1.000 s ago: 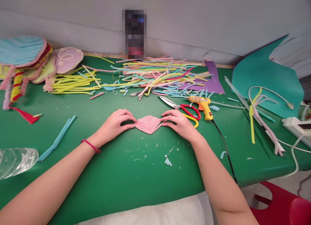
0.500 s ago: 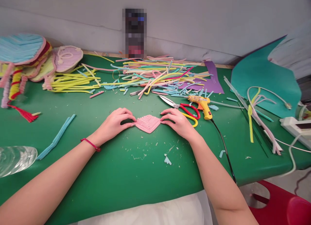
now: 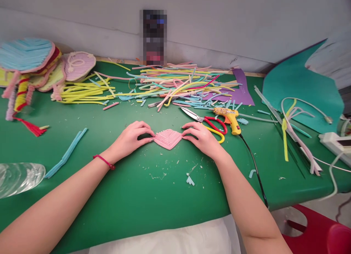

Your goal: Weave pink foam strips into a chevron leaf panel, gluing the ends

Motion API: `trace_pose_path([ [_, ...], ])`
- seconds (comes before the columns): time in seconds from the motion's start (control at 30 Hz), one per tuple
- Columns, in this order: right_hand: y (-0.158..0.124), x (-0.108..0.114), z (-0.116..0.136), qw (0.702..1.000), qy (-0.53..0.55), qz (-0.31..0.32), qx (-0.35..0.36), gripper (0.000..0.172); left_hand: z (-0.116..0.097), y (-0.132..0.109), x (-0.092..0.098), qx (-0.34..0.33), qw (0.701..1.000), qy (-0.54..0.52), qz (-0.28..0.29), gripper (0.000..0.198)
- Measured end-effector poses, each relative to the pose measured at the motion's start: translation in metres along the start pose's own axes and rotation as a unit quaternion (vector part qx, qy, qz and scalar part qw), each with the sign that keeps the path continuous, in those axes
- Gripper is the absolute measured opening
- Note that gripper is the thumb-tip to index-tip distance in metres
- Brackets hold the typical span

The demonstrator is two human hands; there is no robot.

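Observation:
A small pink leaf-shaped piece made of pipe cleaners (image 3: 168, 139) lies flat on the green table, its ridges meeting in a V pattern. My left hand (image 3: 138, 134) pinches its left tip between thumb and fingers. The right tip is between the thumb and fingers of my right hand (image 3: 196, 136). Just beyond my right hand lie scissors (image 3: 215, 125) with one red and one yellow handle. A yellow glue gun (image 3: 231, 120) rests beside them, its black cord running toward the table's front edge.
Loose coloured pipe cleaners (image 3: 178, 84) are heaped at the back. Finished fan-shaped pieces (image 3: 27, 55) stack at the left, above a clear bottle (image 3: 20, 179) and blue pipe cleaners (image 3: 67, 153). At the right are a teal sheet (image 3: 301, 86) and a white power strip (image 3: 336, 144).
The whole view has shifted very slightly, moving everything a little to the right. Both hands keep the same hold on the pink piece.

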State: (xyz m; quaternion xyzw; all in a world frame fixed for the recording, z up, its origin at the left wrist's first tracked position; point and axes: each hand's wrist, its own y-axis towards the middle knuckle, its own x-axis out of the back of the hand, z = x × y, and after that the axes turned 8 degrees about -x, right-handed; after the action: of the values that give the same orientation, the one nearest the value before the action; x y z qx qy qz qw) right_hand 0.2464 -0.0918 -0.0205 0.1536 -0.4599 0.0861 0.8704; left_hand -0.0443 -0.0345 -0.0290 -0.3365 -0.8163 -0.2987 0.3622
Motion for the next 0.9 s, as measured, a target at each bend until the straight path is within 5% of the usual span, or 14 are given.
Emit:
trace_pose_path([
  [0.3,-0.0001,0.0002,0.0004,1.000,-0.001,0.000,0.001,0.014,0.0062,-0.0020,0.0059,0.032,0.997,-0.065,-0.002,0.026],
  [0.9,0.0006,0.0000,0.0011,1.000,0.004,-0.002,0.003,0.013,0.0048,-0.0026,0.0015,0.017,0.999,-0.029,-0.014,0.025],
])
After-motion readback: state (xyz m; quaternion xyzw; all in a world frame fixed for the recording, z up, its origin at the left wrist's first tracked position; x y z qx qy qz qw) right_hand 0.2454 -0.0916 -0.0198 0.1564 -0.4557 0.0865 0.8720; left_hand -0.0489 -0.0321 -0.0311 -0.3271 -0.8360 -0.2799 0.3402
